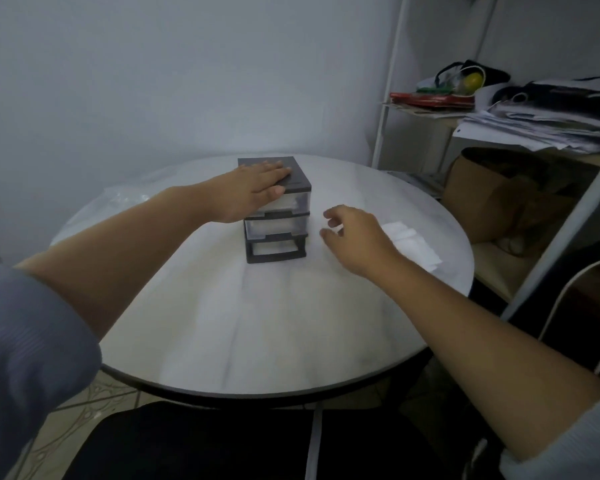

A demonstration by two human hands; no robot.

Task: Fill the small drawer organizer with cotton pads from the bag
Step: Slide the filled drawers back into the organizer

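Note:
A small dark drawer organizer (278, 233) with clear drawers stands near the middle of the round table. Its top drawer looks filled with white; the bottom slot seems to have no drawer in it. My left hand (253, 192) lies flat on the organizer's top, thumb down its front left corner. My right hand (355, 239) hovers just right of the organizer, fingers apart and curled, holding nothing. Behind that hand lies a pile of white cotton pads (413, 245) on the table. A clear plastic bag (125, 199) lies at the table's far left edge.
The round marble-look table (257, 334) has a dark rim. To the right stand a white shelf with papers and bags (534, 112), a cardboard box (492, 202) and a chair back (568, 306). A wall is close behind the table.

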